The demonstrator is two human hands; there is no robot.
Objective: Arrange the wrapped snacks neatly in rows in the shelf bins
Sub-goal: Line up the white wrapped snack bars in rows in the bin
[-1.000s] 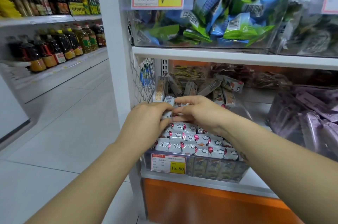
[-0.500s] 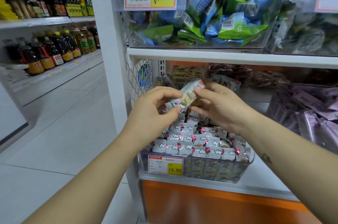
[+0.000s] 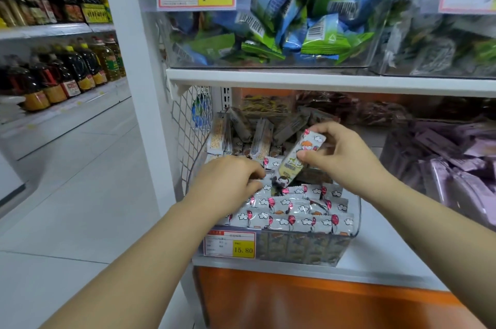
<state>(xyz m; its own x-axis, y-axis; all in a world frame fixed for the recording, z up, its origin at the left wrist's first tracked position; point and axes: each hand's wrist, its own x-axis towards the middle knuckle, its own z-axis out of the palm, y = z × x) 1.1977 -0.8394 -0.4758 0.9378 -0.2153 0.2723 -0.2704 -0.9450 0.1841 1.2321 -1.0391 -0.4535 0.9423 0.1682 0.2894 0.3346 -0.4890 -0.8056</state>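
A clear plastic bin (image 3: 355,224) on the lower shelf holds several wrapped snacks (image 3: 292,207) in silver wrappers with clouds and red balloons, lined in rows at the front. More of them stand loose and tilted at the back (image 3: 257,138). My right hand (image 3: 341,156) pinches one wrapped snack (image 3: 298,156) by its upper end and holds it tilted above the bin's middle. My left hand (image 3: 228,181) lies palm down on the rows at the bin's left, fingers curled onto the packets; what its fingertips hold is hidden.
A yellow price tag (image 3: 229,244) hangs on the bin's front. To the right is a bin of purple packets (image 3: 456,162). The shelf above carries a bin of blue and green packets (image 3: 295,11). A wire mesh panel (image 3: 190,130) borders the left. Bottles of oil (image 3: 67,73) line the far aisle.
My right hand has taken the snack alone and tilted it down toward the bin. My left hand let go of it and dropped onto the rows at the left.
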